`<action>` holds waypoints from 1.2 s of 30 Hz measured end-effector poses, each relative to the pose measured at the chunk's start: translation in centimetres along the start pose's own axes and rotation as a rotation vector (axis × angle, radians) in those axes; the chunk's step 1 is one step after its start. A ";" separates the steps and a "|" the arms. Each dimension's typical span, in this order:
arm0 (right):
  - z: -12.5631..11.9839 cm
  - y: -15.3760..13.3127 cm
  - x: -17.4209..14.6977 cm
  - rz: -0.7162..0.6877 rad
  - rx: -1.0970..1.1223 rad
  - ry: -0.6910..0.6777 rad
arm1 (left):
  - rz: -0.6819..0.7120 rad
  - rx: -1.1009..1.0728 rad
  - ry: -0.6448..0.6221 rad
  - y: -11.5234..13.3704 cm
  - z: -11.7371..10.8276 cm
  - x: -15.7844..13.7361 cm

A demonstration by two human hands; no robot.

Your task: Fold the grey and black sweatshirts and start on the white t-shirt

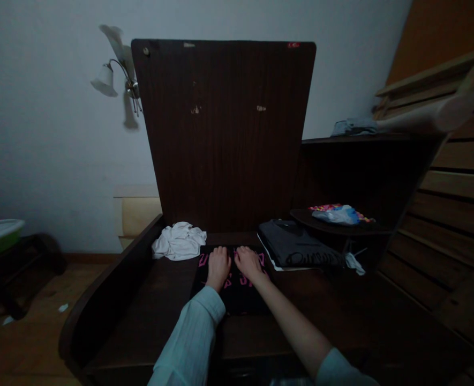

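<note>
A folded black garment with pink lettering (237, 300) lies flat on the dark wooden desktop (148, 305) in front of me. Both hands rest side by side on its upper half, backs upward. My left hand (219, 265) lies on the cloth, open, its fingers pointing away from me. Close to its right, my right hand (248, 261) is also open on the cloth. Parts of the lettering are hidden under the hands. To the left of the garment, a crumpled white cloth (179, 241) touches or nearly touches its far corner.
Dark folded clothes (296, 244) are stacked at the right. Behind rises a tall dark panel (228, 134). A corner shelf (353, 231) bears a plastic bag (337, 215). A raised side edge (108, 279) bounds the desk's left; wooden slats (453, 214) stand at the right.
</note>
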State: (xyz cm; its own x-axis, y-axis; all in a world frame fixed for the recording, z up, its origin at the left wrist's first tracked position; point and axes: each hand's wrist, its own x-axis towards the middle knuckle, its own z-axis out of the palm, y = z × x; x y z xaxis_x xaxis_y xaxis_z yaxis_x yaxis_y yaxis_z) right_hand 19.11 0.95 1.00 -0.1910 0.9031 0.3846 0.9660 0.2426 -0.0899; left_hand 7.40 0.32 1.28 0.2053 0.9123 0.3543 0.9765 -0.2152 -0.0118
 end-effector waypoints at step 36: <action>0.6 0.0 0.8 0.258 0.097 -0.244 | -0.262 -0.066 -0.069 0.1 1.3 0.2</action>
State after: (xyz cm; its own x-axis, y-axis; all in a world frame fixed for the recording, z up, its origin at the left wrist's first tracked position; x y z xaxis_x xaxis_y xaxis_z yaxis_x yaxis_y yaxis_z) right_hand 18.88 1.90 0.74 0.0097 0.9941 0.1081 0.9691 0.0173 -0.2462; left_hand 7.65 0.95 0.13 -0.0471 0.9608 0.2731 0.9910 0.0106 0.1336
